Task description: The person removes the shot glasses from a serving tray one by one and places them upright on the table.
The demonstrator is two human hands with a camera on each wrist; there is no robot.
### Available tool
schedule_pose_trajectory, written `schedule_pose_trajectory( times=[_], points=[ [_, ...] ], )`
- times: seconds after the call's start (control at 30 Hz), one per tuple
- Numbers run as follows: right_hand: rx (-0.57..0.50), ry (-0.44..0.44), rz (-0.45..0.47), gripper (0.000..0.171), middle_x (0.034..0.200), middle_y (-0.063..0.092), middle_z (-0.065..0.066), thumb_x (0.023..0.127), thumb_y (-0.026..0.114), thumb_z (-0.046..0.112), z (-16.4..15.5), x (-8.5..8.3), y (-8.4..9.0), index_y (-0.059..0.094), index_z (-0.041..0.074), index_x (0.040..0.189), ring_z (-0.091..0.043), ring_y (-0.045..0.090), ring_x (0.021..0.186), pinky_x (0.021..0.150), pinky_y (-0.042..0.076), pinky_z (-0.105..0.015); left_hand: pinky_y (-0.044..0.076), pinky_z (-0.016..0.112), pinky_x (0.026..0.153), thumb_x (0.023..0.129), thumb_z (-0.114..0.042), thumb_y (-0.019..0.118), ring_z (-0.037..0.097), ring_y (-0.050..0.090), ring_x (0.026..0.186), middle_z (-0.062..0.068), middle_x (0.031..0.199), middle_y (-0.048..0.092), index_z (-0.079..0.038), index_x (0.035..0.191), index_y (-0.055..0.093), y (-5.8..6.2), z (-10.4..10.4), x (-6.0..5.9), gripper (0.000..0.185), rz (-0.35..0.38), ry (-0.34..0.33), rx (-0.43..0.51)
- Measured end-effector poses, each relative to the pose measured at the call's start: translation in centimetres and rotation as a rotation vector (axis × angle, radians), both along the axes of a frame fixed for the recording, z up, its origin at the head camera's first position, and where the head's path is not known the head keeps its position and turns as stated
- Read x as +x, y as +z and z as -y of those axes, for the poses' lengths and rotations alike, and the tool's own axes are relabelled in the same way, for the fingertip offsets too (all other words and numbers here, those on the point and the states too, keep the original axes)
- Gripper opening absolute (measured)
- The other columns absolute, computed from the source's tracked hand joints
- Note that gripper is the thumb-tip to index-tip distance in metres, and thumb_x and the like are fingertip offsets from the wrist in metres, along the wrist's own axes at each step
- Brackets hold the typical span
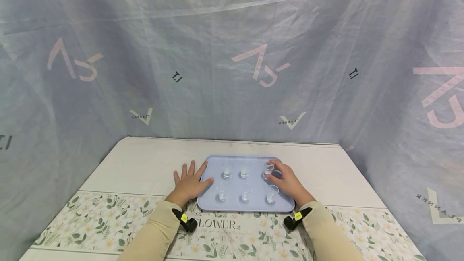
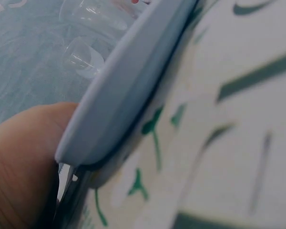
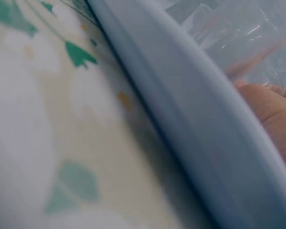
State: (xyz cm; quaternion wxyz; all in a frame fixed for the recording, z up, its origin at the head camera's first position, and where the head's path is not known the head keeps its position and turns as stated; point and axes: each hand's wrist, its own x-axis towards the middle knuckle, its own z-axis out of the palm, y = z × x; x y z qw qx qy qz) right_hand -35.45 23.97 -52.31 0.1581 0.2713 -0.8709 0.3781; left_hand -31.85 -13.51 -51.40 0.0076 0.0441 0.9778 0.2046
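Note:
A pale blue tray (image 1: 253, 206) sits on the table and carries several small clear glasses in two rows. My right hand (image 1: 284, 180) reaches over the tray's right side and pinches the far right glass (image 1: 268, 169) between thumb and fingers. My left hand (image 1: 189, 182) lies flat on the table with fingers spread, its thumb against the tray's left edge. In the left wrist view the tray rim (image 2: 128, 90) runs close by, with a glass (image 2: 83, 57) behind it. The right wrist view shows the tray rim (image 3: 195, 124) and part of my right hand (image 3: 271, 109).
The table has a white top (image 1: 152, 160) and a floral cloth strip (image 1: 108, 228) along the near edge. Grey sheeting (image 1: 232, 71) walls the table at the back and both sides.

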Motion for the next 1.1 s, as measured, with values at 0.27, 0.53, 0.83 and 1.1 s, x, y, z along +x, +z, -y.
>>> schedule_pose_trajectory(
  times=[0.27,0.53,0.83,1.1],
  points=[
    [0.010,-0.059,0.065,0.042,0.110,0.069,-0.004,0.088,0.081,0.018,0.0,0.2,0.1,0.064,0.012,0.125,-0.021,0.061,0.098,0.093,0.051,-0.051,-0.015,0.075,0.108,0.096,-0.068,0.046,0.049,-0.007,0.152,0.021,0.168,0.005,-0.030,0.163,0.024,-0.9,0.1,-0.6,0.080,0.031,0.007,0.007],
    [-0.055,-0.143,0.087,0.046,0.105,0.071,-0.006,0.086,0.083,0.023,0.0,0.5,0.7,0.065,0.012,0.127,-0.028,0.065,0.100,0.093,0.048,-0.054,-0.017,0.074,0.108,0.096,-0.066,0.047,0.046,-0.010,0.152,0.017,0.169,0.002,-0.032,0.163,0.021,-1.2,0.4,-0.9,0.079,0.042,0.008,0.006],
    [-0.069,-0.198,0.020,0.046,0.097,0.068,-0.007,0.085,0.083,0.020,-0.9,0.3,1.1,0.064,0.008,0.125,-0.029,0.062,0.095,0.087,0.047,-0.050,-0.018,0.075,0.107,0.096,-0.068,0.047,0.047,-0.010,0.152,0.018,0.169,0.002,-0.033,0.163,0.021,-1.7,0.6,-1.2,0.080,0.040,0.008,0.016],
    [-0.028,-0.284,0.004,0.047,0.099,0.068,-0.010,0.087,0.081,0.025,-2.6,0.6,1.2,0.062,0.008,0.127,-0.034,0.060,0.103,0.093,0.043,-0.052,-0.015,0.074,0.109,0.096,-0.066,0.046,0.047,-0.007,0.152,0.019,0.169,0.006,-0.031,0.163,0.023,-1.1,0.3,-0.8,0.079,0.032,0.012,0.010]
  ],
)
